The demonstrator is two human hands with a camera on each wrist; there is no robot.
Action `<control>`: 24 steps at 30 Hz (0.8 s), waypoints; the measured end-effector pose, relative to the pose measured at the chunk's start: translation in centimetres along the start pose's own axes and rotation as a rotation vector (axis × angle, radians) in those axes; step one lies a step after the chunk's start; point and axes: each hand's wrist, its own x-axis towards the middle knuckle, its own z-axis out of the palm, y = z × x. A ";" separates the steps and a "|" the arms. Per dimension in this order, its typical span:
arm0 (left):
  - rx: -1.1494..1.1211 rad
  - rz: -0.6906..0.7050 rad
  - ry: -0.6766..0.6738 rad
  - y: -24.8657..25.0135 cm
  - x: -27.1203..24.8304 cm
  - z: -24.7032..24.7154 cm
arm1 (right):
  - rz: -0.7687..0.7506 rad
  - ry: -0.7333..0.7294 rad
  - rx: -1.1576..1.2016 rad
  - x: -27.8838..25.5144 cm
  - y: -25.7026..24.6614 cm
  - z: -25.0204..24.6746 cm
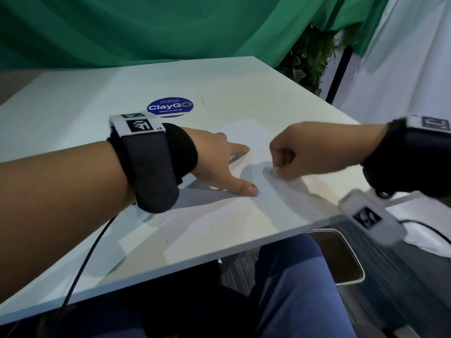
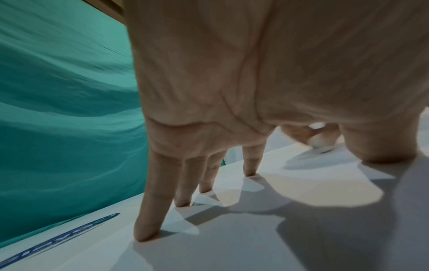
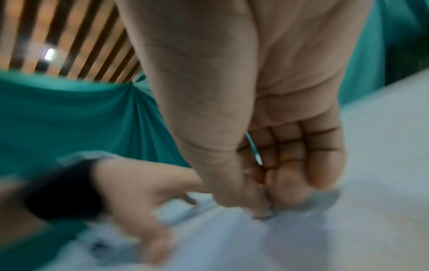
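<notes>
A white sheet of paper (image 1: 244, 135) lies flat on the white table (image 1: 97, 98). My left hand (image 1: 227, 169) presses on its left part with thumb and fingers spread and straight; the left wrist view shows the fingertips (image 2: 249, 172) standing on the paper (image 2: 255, 238). My right hand (image 1: 278, 170) is curled in a fist just right of it. Its thumb and fingers pinch a small white object (image 2: 316, 142) against the sheet. In the blurred right wrist view the right hand (image 3: 274, 198) pinches low on the paper (image 3: 232, 238), with the left hand (image 3: 139, 192) beside it.
A round blue ClayGo sticker (image 1: 170, 107) sits on the table behind the hands. Green cloth (image 1: 146, 28) hangs at the back, with a leafy plant (image 1: 310, 54) at the right. A black cable (image 1: 80, 264) crosses the table's front edge. My legs (image 1: 292, 289) are below.
</notes>
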 end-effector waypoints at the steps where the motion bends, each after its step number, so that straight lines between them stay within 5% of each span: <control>1: 0.006 0.004 0.006 0.0 0.0 -0.2 | 0.044 0.017 -0.004 0.4 0.9 -0.5; 6: -0.074 0.052 0.136 -0.8 0.3 -0.5 | 0.066 0.032 0.019 0.5 2.1 -1.4; 12: -0.303 0.155 0.562 -2.0 0.3 -1.0 | 0.058 0.130 0.034 0.4 2.0 -2.5; 24: -0.422 0.146 0.669 -1.7 -0.5 -2.6 | -0.007 0.174 0.087 0.0 0.1 -3.5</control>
